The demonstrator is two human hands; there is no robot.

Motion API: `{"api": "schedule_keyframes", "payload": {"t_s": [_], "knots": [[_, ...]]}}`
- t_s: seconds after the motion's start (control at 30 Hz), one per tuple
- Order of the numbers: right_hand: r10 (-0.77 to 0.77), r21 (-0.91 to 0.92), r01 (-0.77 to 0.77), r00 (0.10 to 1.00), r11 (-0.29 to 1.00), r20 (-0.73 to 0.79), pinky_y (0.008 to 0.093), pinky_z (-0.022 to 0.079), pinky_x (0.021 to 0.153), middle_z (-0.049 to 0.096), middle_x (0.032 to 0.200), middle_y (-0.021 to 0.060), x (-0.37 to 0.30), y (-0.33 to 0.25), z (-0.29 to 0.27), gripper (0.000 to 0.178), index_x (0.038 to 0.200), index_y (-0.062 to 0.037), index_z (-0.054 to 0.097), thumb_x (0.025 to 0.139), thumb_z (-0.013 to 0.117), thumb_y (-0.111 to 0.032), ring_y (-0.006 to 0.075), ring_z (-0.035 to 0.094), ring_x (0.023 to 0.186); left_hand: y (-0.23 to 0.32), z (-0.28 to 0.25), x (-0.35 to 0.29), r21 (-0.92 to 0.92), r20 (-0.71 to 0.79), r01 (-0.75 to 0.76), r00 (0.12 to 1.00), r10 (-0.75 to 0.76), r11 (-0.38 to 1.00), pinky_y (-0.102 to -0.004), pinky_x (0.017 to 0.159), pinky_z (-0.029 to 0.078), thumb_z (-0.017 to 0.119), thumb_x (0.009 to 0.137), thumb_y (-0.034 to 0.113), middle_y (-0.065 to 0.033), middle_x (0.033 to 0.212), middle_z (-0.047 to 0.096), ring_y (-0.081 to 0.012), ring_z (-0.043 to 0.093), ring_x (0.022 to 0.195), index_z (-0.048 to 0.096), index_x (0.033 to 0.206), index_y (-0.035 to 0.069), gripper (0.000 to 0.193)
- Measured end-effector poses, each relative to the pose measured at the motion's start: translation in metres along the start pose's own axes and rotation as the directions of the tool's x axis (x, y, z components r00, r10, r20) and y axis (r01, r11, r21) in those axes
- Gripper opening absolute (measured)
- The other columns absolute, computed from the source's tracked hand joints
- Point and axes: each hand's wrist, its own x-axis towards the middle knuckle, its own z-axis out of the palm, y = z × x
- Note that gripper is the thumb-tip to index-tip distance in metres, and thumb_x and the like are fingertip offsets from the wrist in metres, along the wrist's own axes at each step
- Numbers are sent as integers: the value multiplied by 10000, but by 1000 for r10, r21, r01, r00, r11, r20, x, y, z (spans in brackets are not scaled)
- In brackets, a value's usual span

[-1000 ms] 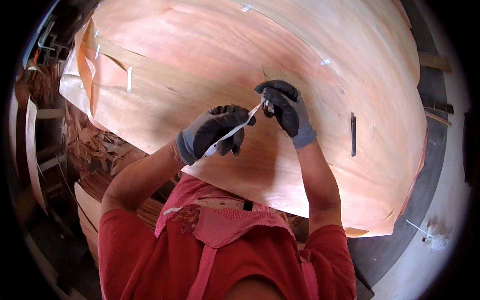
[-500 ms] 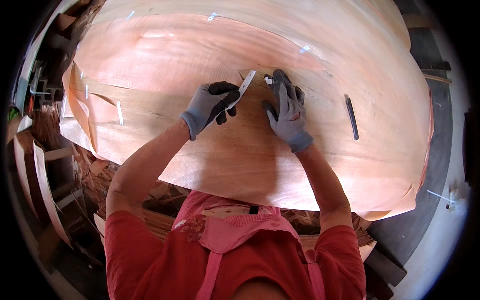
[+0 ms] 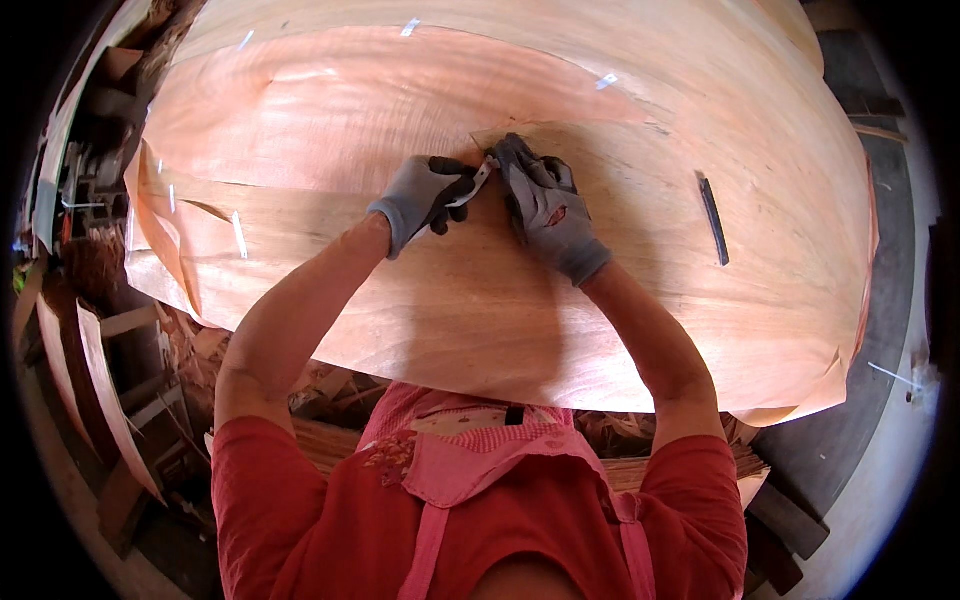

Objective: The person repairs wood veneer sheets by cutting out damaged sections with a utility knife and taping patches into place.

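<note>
My left hand (image 3: pixel 418 197), in a grey glove with dark fingers, is closed on a short white tape strip (image 3: pixel 481 181) with small dark holes. My right hand (image 3: pixel 550 208), gloved alike, meets the far end of that strip with its fingertips bent together in a pinch. Both hands are over the middle of a large, thin wood veneer sheet (image 3: pixel 480 290). Just beyond the fingers runs a seam where a pinker veneer piece (image 3: pixel 330 110) borders the paler sheet. The right fingers partly hide the strip's tip.
A slim black bar-like tool (image 3: pixel 714 222) lies on the veneer to the right. Small white tape pieces stick to the sheet, one (image 3: pixel 410 27) at the far side and another (image 3: pixel 240 235) at left. A veneer flap (image 3: pixel 165 235) curls up at the left edge. Scraps (image 3: pixel 115 390) stand lower left.
My right hand has moved left and its spread fingers have drawn together at the strip's end. The left hand still holds the strip, now slightly lower at its tip.
</note>
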Motion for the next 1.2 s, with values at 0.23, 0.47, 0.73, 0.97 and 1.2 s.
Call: {"api": "schedule_keyframes", "payload": {"t_s": [0.23, 0.47, 0.73, 0.97, 1.2], "knots": [[-7, -66, 19, 983, 998, 185, 440, 274, 1123, 412, 1496, 52, 3, 0, -3, 468, 1412, -228, 482, 950, 442, -166, 271, 327, 1411, -12, -5, -35, -114, 76, 127, 990, -119, 985, -288, 464, 512, 657, 910, 259, -149, 787, 685, -207, 640, 539, 635, 1084, -26, 335], [-86, -140, 120, 971, 983, 224, 419, 281, 1126, 369, 1502, 100, 7, -6, -15, 414, 1347, -339, 550, 990, 387, -208, 334, 344, 1376, -51, -12, -43, -434, 219, 285, 954, -207, 854, -381, 610, 575, 564, 958, 295, -188, 904, 693, -289, 697, 692, 625, 1059, -10, 327], [-65, -115, 97, 966, 989, 252, 419, 294, 1116, 362, 1499, 120, 8, -10, -20, 495, 1364, -415, 514, 968, 396, -143, 339, 354, 1366, -50, -11, -47, -437, 184, 345, 938, -293, 831, -391, 581, 576, 584, 947, 333, -183, 858, 697, -291, 693, 665, 632, 1049, -8, 359], [-93, -199, 157, 950, 967, 299, 421, 320, 1098, 353, 1498, 140, 9, -4, -15, 450, 1371, -399, 509, 995, 386, -185, 357, 354, 1358, -48, -8, -64, -291, 41, 155, 988, -150, 944, -344, 482, 549, 656, 909, 189, -150, 751, 671, -232, 661, 582, 651, 983, -29, 230], [-32, -24, 39, 970, 999, 241, 477, 315, 1099, 417, 1460, 131, 6, -4, -20, 459, 1428, -288, 451, 972, 468, -243, 374, 352, 1360, -37, -57, -92, -272, -27, 101, 993, -113, 957, -299, 433, 518, 626, 931, 188, -159, 735, 671, -218, 631, 503, 653, 1047, -19, 239]]}}
